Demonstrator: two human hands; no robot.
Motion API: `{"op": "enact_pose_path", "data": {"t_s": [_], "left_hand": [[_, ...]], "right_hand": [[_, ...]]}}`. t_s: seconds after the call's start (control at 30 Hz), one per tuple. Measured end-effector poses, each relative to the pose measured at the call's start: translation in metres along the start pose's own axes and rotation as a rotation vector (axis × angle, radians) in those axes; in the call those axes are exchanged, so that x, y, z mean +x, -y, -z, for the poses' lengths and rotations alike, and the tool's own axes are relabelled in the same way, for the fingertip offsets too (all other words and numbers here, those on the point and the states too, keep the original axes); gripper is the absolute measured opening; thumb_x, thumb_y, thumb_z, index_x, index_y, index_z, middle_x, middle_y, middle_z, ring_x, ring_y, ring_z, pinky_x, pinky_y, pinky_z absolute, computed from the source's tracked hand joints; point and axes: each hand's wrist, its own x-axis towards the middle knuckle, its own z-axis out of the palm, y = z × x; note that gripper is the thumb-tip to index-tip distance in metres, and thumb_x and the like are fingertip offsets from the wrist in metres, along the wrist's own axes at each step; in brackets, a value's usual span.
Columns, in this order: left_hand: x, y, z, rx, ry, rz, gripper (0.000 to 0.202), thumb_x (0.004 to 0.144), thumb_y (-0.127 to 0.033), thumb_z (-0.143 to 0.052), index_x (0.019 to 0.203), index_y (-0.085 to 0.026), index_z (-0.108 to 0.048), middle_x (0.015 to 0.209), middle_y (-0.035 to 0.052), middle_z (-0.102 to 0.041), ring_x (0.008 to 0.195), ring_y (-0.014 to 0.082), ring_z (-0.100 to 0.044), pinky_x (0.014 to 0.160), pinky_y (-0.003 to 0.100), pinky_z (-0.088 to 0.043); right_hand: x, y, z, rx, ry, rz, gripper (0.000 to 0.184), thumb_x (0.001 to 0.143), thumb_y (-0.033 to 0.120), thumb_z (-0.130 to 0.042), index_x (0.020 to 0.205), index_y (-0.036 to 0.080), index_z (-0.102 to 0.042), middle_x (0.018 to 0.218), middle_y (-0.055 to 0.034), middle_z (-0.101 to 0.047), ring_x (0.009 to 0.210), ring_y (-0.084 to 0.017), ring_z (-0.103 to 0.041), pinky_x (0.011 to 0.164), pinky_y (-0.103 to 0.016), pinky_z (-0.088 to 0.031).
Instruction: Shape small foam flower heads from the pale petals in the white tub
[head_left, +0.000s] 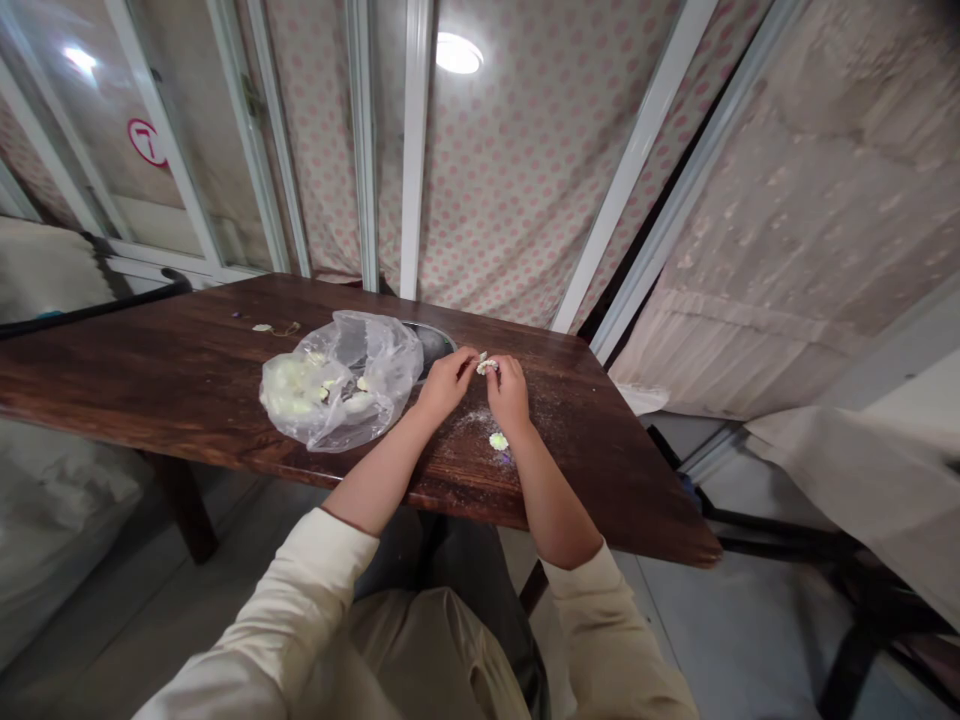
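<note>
1. Left hand (pixel 448 385): positioned over the far half of the wooden table (pixel 135 350), at the right edge of the plastic bag. The left fingers (pixel 466 357) are curled inward and closed against one side of the dough piece (pixel 487 367).

2. Right hand (pixel 510 392): positioned just beside the left hand. The right fingers (pixel 501 366) are bent and closed against the opposite side of the same piece. The exact finger contact is too small to determine.

3. Dough piece: a small pale green-and-white item, held between both sets of fingertips above the table surface. Its shape is partly hidden by the fingers.

4. Second dough piece (pixel 499 441): a similar pale green lump, resting on the table near the right wrist, apart from both hands.

5. Flour (pixel 472 425): a white dusting on the tabletop, below the hands.

6. Clear plastic bag (pixel 341 380): lying on the table left of the hands and containing pale lumps, which appear to be dough.

7. Dark round bowl (pixel 433 345): partly covered by the bag, at the far side of it.

8. Sleeves (pixel 300 590): cream-coloured, ending above both wrists.
</note>
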Motion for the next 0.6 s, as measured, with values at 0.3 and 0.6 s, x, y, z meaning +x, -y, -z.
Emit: {"op": "enact_pose_path", "data": {"t_s": [0.3,0.6], "left_hand": [[-0.0028,-0.0042,0.0008,-0.031,0.087,0.038,0.030,0.085,-0.022,-0.039,0.114,-0.017,-0.044,0.077,0.0010,-0.062,0.066,0.0114,-0.058,0.065,0.022,-0.043],[-0.0008,-0.0070,0.0005,-0.045,0.078,-0.026,0.023,0.085,-0.020,-0.037,0.097,-0.017,-0.057,0.088,0.0035,-0.065,0.074,0.0109,-0.058,0.071,0.023,-0.044]], "right_hand": [[-0.0004,0.0030,0.0025,0.014,-0.021,0.005,0.018,0.087,0.027,-0.036,0.087,0.018,-0.052,0.088,-0.0074,-0.053,0.087,-0.019,-0.048,0.080,-0.034,-0.040],[0.0008,0.0053,0.0043,0.132,-0.062,0.023,0.018,0.087,0.027,-0.037,0.089,0.019,-0.052,0.101,-0.0094,-0.049,0.099,-0.018,-0.048,0.089,-0.035,-0.041]]}}
